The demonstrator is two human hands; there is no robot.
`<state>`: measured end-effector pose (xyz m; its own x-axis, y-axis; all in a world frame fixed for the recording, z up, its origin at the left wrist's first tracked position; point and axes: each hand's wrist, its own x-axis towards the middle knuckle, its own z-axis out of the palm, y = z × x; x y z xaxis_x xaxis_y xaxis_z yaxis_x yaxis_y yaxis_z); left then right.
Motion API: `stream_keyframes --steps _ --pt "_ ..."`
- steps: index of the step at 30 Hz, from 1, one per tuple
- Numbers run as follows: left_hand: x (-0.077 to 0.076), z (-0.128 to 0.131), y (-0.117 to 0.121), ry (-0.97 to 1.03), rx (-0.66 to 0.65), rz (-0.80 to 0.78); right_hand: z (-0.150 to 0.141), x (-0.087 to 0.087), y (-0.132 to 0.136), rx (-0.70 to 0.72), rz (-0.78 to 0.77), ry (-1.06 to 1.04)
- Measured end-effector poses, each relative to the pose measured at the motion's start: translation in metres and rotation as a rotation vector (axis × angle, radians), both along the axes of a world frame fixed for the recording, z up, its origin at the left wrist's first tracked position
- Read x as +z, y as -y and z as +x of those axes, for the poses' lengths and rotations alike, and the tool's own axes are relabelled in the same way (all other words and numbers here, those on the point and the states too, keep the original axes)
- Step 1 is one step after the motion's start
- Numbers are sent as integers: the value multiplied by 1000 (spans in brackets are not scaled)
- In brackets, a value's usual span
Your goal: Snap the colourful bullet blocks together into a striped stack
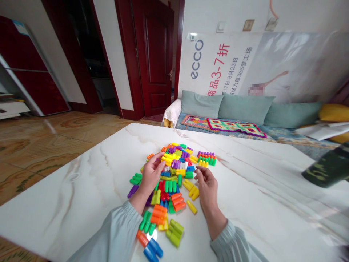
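My left hand reaches over the pile from the left. Its thumb and fingers are closed on a yellow plastic building block made of joined round tubes. On the right side of the pile is my right hand, fingers curled in and tips close together. Whether anything small sits between those tips is hidden. A joined block assembly in purple, orange, green and yellow rows lies just beyond the right fingertips. Below and between the hands spread loose blocks, among them a green one, an orange one and a yellow one.
The blocks lie on a white marble-patterned table. A dark camouflage-patterned object is at the table's right side. Behind the table stands a sofa with green cushions. A red door is at the back.
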<state>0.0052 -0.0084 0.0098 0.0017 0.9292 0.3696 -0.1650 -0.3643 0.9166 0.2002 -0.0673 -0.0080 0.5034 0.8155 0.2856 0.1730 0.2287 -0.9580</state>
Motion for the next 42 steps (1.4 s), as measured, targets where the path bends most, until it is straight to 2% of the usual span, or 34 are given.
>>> stream_keyframes --steps 5,11,23,32,42 --pt "-5 -2 -4 -84 -3 41 0 0 0 -3 -1 -2" --pt "2 0 0 -82 -14 29 -2 3 1 8 5 -7" --pt "7 -4 2 46 148 24 0 -1 0 24 0 -6" --pt "0 -6 -2 56 107 11 -1 0 2 37 -30 -18" --pt "3 -4 1 -32 99 32 -4 4 5 52 -36 -36"
